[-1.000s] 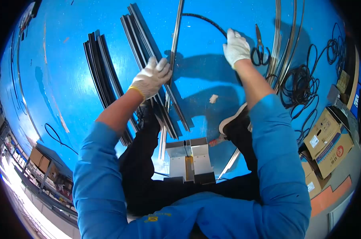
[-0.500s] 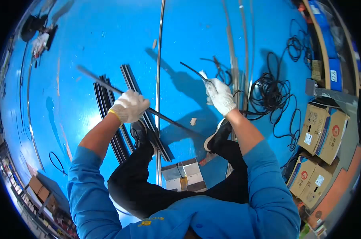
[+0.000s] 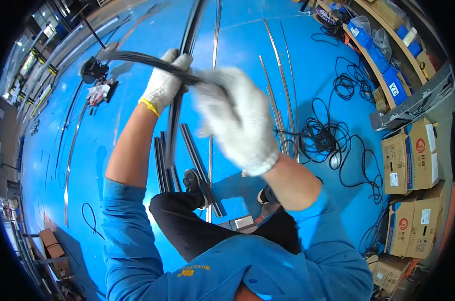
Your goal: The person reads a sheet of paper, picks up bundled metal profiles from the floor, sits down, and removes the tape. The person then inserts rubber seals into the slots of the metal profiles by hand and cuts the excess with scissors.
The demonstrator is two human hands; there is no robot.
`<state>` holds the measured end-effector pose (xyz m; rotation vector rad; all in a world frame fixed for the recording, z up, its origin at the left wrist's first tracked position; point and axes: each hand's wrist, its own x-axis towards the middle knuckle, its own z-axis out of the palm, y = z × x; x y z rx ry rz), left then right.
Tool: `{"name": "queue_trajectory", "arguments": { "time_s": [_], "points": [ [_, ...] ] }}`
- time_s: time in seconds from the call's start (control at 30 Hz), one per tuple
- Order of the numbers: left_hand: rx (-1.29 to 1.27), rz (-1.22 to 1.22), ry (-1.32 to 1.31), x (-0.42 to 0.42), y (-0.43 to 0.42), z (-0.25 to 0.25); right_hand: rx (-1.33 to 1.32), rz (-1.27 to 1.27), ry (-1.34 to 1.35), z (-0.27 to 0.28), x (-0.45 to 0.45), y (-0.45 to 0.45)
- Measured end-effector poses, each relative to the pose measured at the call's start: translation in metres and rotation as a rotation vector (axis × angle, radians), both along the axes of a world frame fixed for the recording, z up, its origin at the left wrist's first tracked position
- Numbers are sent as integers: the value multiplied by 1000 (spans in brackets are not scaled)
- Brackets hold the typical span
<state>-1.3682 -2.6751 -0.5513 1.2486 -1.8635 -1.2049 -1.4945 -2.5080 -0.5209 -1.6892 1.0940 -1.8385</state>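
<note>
My left hand (image 3: 164,83), in a white knit glove with a yellow cuff, is closed round a long dark metal bar (image 3: 191,30) held lengthwise in front of me; the bar is blurred at both ends. A black flexible strip (image 3: 142,58) crosses the bar at my left fingers and curves off to the left. My right hand (image 3: 245,123), also gloved, is at the strip's right end, just right of the bar. Motion smears its fingers, but the strip runs into them. Several dark bars (image 3: 197,150) lie on the floor by my left shoe.
Long thin metal strips (image 3: 280,65) lie on the blue floor ahead. Tangled black cord (image 3: 322,138) lies to the right, by stacked cardboard boxes (image 3: 408,158). A shelf with blue bins (image 3: 395,83) stands at far right. A small box (image 3: 243,223) sits between my feet.
The bar in my left hand has swung from slanting to nearly lengthwise. My right hand has come left, up to the left hand, and the black strip now lies across the bar. My view has tipped up.
</note>
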Motion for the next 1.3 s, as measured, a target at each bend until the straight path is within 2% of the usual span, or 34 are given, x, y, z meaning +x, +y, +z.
{"name": "queue_trajectory", "arguments": {
  "time_s": [0.07, 0.1, 0.13, 0.2, 0.27, 0.37, 0.43, 0.5, 0.57, 0.67, 0.77, 0.93, 1.07, 1.17, 1.3],
  "points": [
    [87, 11, 646, -8, 87, 38, -391, 25, 14, 55, 24, 3],
    [103, 17, 810, -7, 97, 37, -562, -4, 53, 74, 25, 2],
    [116, 16, 973, -5, 107, 37, -583, -20, 86, 85, 20, 3],
    [90, -53, 955, -6, 82, -19, -598, -37, 156, 95, 10, 9],
    [109, -45, 952, 8, 77, -52, -436, -64, 205, 70, 0, 23],
    [231, 137, 894, 25, 83, -8, 147, 117, 80, -44, -26, 46],
    [128, 259, 936, 30, 76, 14, 579, 68, 102, -75, -22, 88],
    [135, 291, 958, 35, 68, 15, 527, 36, 54, -134, -21, 106],
    [134, 338, 1011, 37, 63, 15, 508, 50, 0, -157, -13, 123],
    [125, 383, 1024, 33, 70, 16, 455, 82, -86, -162, -12, 134],
    [126, 424, 1046, 27, 75, 16, 526, 23, 188, -145, -19, 133],
    [128, 444, 1068, 25, 80, 14, 613, 108, 115, -141, -15, 129],
    [132, 457, 1062, 20, 83, 13, 604, 5, 231, -151, -15, 123],
    [135, 469, 1033, 16, 87, 16, 389, -197, 515, -178, -14, 118],
    [113, 435, 942, 6, 103, 4, 290, -263, 506, -183, -13, 115]
  ]
}}
